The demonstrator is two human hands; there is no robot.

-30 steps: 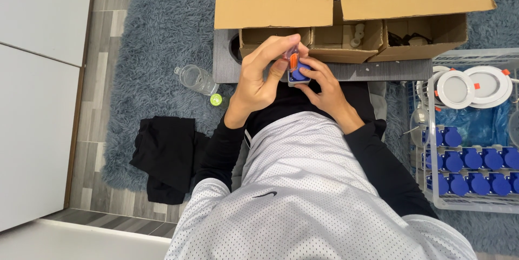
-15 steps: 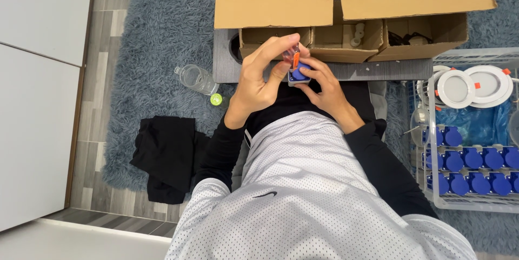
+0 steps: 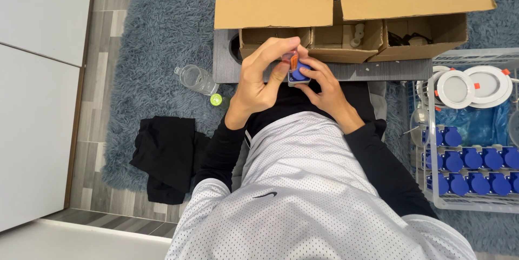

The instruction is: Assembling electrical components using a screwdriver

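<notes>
Both hands meet over my lap in front of a grey board (image 3: 373, 70). My right hand (image 3: 324, 90) cradles a small grey-and-blue socket part (image 3: 299, 73) from below. My left hand (image 3: 262, 79) curls over it from the left, its fingertips pinching a small orange piece (image 3: 293, 61) at the part's top. The fingers hide most of the part.
Open cardboard boxes (image 3: 281, 8) with blue and white parts stand beyond the board. A white basket (image 3: 438, 195) at the right holds rows of blue-capped parts and round white lamps (image 3: 476, 87). A clear bottle (image 3: 197, 80) and a black cloth (image 3: 165, 157) lie at the left on the blue-grey rug.
The fingers have shifted slightly around the part and the orange piece; both hands stay in the same place.
</notes>
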